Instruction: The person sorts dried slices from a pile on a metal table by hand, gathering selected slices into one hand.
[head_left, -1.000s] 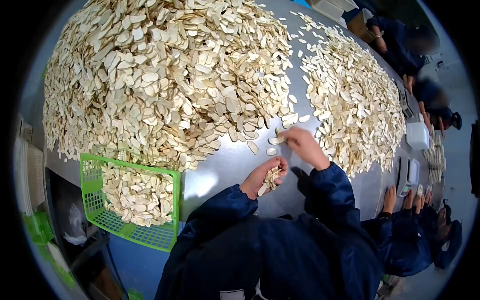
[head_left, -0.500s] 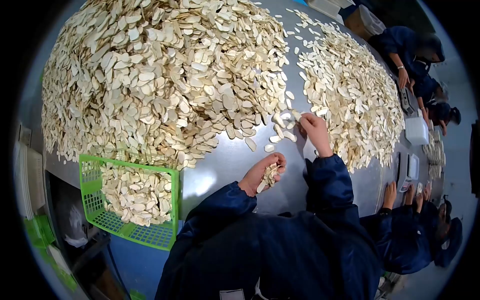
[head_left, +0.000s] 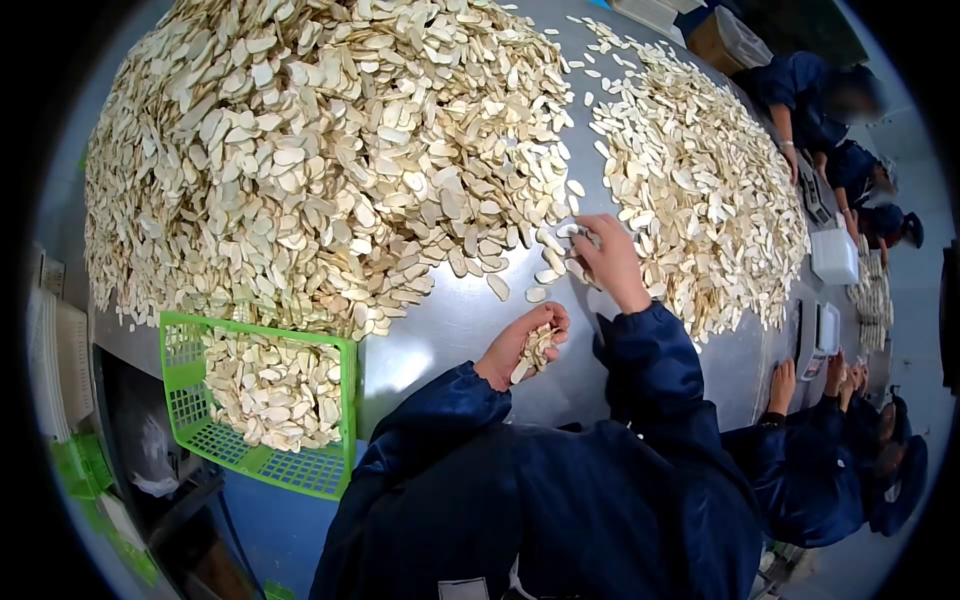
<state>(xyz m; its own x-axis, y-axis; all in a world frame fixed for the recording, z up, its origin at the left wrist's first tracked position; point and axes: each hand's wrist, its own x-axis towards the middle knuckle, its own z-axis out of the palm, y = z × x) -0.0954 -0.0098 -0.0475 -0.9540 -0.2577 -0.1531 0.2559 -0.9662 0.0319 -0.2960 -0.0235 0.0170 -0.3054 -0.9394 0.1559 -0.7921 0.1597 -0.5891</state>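
Note:
My left hand (head_left: 508, 350) is cupped, palm up, with its fingers curled around several pale dried slices (head_left: 536, 350). To its upper right, my right hand (head_left: 614, 265) reaches over the metal table (head_left: 445, 320). Its thumb and fingers are closed at a whitish slice (head_left: 568, 230), among a few loose slices (head_left: 548, 258) lying between two heaps. The large heap (head_left: 330, 150) of the same flat, oval, cream-coloured slices rises at the left and centre. A smaller heap (head_left: 700, 190) spreads to the right of my right hand.
A green plastic basket (head_left: 350, 405), partly filled with slices, stands tilted at the table's near left edge. White trays (head_left: 833, 257) and small scales (head_left: 825, 330) line the right side, where co-workers in dark blue (head_left: 810, 480) work. Crates (head_left: 62, 350) stack at far left.
My right hand has shifted left and slightly up, among the loose slices between the heaps. My left hand stays almost in place with its slices. Co-workers' hands at right have moved a little.

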